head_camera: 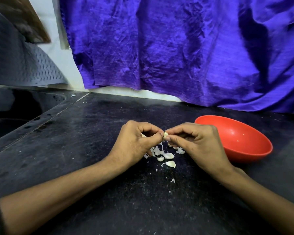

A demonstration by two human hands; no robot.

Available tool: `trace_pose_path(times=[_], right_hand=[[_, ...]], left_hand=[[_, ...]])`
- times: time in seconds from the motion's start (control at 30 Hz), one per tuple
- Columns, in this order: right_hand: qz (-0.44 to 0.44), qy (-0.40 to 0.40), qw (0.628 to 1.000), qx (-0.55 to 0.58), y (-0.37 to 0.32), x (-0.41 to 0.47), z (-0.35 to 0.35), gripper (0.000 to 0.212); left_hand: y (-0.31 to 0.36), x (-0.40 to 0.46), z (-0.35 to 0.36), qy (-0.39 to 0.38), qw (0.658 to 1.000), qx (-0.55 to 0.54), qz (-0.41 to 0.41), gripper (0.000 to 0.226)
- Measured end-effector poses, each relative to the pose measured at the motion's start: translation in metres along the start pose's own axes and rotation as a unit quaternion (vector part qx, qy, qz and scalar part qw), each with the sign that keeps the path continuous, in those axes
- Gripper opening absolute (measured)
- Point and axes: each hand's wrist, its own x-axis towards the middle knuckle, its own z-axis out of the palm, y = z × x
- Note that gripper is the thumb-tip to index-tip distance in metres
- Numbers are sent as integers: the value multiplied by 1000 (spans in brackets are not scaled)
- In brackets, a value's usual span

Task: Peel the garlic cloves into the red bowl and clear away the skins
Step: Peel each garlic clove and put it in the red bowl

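- The left hand (134,143) and right hand (192,141) meet above the speckled black stone table (92,150), fingers curled, both pinching one small pale garlic clove (165,135) at their tips.
- The clove's long axis runs roughly up and down.
- Papery white skins and unpeeled cloves (166,156) lie scattered beneath the hands.
- The round, smooth red plastic bowl (236,138) sits just right of the right hand.
- Crumpled purple cloth (176,48) hangs behind.

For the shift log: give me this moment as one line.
step: peeling | left hand and right hand: pinch garlic clove | red bowl: no cloves visible | skins: on counter
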Motion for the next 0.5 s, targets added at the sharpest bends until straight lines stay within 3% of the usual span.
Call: trace_pose_path(times=[0.5], right_hand=[[137,-2,960,245,-7,8,-1,13]], left_hand=[[7,8,-5,25,994,-85,-61,14]])
